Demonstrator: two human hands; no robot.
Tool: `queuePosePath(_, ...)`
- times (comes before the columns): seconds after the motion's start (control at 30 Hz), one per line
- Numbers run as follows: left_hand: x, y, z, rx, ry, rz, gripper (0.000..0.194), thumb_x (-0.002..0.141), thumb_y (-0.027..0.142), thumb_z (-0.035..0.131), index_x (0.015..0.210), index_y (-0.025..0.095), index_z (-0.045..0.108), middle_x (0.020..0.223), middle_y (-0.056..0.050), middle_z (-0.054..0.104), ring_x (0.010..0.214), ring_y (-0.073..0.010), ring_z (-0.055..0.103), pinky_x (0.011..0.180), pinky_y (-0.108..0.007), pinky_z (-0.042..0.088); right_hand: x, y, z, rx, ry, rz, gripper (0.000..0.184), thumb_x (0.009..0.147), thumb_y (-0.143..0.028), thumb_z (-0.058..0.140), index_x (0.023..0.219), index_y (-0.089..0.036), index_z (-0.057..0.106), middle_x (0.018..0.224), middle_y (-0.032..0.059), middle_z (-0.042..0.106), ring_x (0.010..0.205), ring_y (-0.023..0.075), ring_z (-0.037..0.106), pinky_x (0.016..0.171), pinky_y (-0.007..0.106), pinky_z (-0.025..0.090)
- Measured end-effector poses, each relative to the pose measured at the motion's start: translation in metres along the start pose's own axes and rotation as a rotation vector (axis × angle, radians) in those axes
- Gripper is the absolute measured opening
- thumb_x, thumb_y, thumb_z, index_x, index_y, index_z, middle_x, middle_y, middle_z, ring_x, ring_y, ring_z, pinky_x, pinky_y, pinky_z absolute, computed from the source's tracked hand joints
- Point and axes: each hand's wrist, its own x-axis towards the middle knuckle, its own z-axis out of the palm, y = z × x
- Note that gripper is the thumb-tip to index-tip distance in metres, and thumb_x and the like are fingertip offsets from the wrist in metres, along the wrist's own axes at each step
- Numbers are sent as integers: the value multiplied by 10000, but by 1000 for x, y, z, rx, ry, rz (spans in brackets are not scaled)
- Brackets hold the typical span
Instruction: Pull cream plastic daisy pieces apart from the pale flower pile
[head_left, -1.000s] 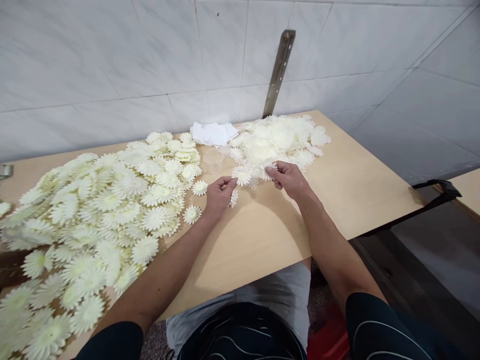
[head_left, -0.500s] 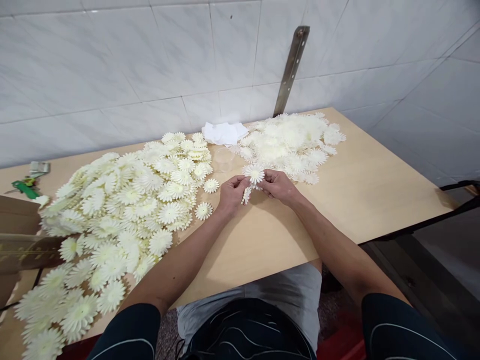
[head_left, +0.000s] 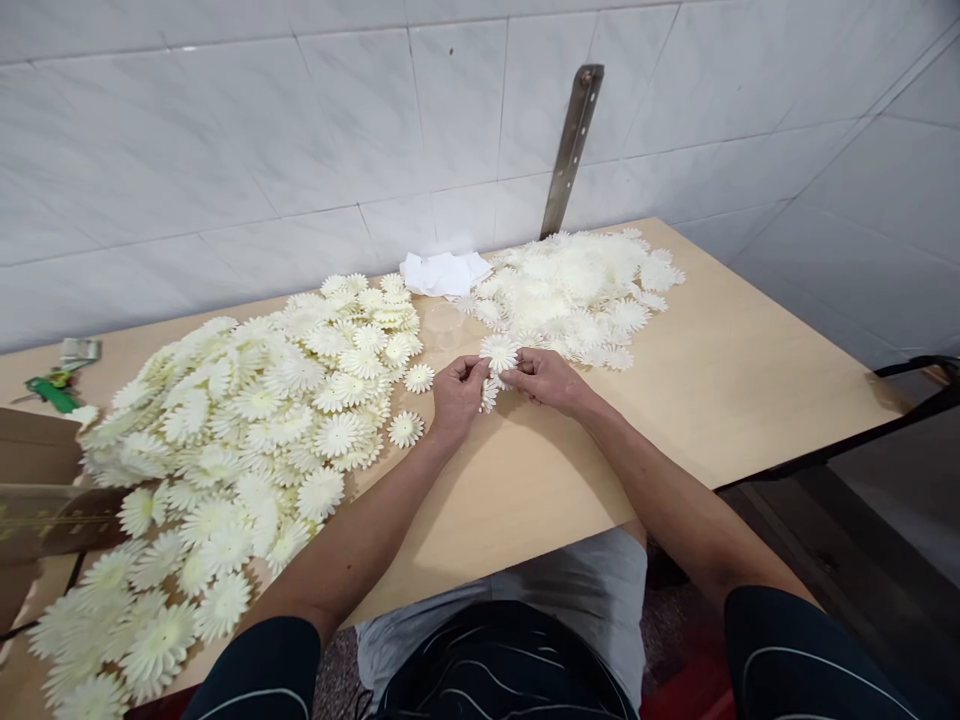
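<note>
Between my two hands, over the middle of the table, is a cream artificial flower (head_left: 499,352) with narrow petals. My left hand (head_left: 459,392) pinches it from the left, and another small flower piece (head_left: 489,396) shows just below those fingers. From the right, my right hand (head_left: 546,380) grips the same flower with thumb and forefinger. The fingertips partly cover where the pieces meet. To the left lies a large heap of cream flowers (head_left: 255,400), with two loose ones near my left wrist. Beyond my right hand spreads a pile of flat, paler petal pieces (head_left: 574,285).
White paper or cloth (head_left: 444,273) lies at the back by the tiled wall. A metal bracket (head_left: 571,150) stands against the wall. At far left are a green-handled tool (head_left: 52,392) and a cardboard box (head_left: 56,520). The wooden table (head_left: 720,370) ends at right.
The view has shifted slightly. Both hands stay together on the flower, with its face tilted a little differently and the fingers slightly adjusted.
</note>
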Motion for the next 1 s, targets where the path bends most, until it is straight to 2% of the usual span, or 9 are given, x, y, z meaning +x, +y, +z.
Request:
queuePosePath(0.17,2,3,-1,-20,-2,-26,314,735,482,890,776,188,790,686,-2,730,625,-132,590,606,-256,477,0,1,-1,-6,-21,24,485,754,-629,892,834,-220,645,573,-52,570,489,116,449,444,260,351)
queuePosePath(0.37,5,5,-3,-22,-8,-75,319,728,475,903,772,186,774,662,8,699,587,-121,554,546,-244,423,2,5,-5,72,44,55,561,673,-618,948,927,-208,663,627,-40,654,446,90,430,411,253,350)
queuePosePath(0.57,10,6,-6,-42,62,-109,251,733,399,896,770,182,775,678,6,703,620,-120,569,577,-235,429,-2,1,-20,103,99,12,564,660,-622,971,895,-189,696,608,-41,590,487,96,458,420,244,359)
queuePosePath(0.63,11,7,-6,-42,64,-122,237,747,381,894,768,181,767,668,12,687,601,-114,548,559,-231,401,-3,1,-29,84,178,-7,562,661,-619,967,911,-187,709,626,-32,599,489,102,463,416,251,360)
queuePosePath(0.7,10,7,-6,-49,63,-131,221,758,362,887,767,180,761,662,17,675,587,-106,530,548,-226,379,-4,2,-40,53,311,-36,543,682,-612,949,932,-192,711,653,-22,619,486,106,459,414,259,362)
queuePosePath(0.83,8,7,-4,-64,57,-127,186,765,326,880,776,176,770,669,17,682,596,-101,519,554,-219,372,-3,10,-61,-101,594,-83,384,834,-558,821,925,-197,727,700,5,668,505,118,454,455,277,385)
queuePosePath(0.9,7,6,-3,-64,38,-117,190,769,324,888,780,174,772,676,14,687,603,-101,522,559,-219,371,-1,17,-74,-254,713,-96,301,896,-493,754,947,-196,755,730,23,700,563,152,527,539,300,469)
queuePosePath(1.0,5,5,-1,-73,23,-109,195,777,329,893,783,175,773,680,11,686,595,-98,516,551,-219,361,2,30,-93,-517,857,-124,254,940,-430,694,991,-207,805,877,71,778,696,211,649,763,388,596)
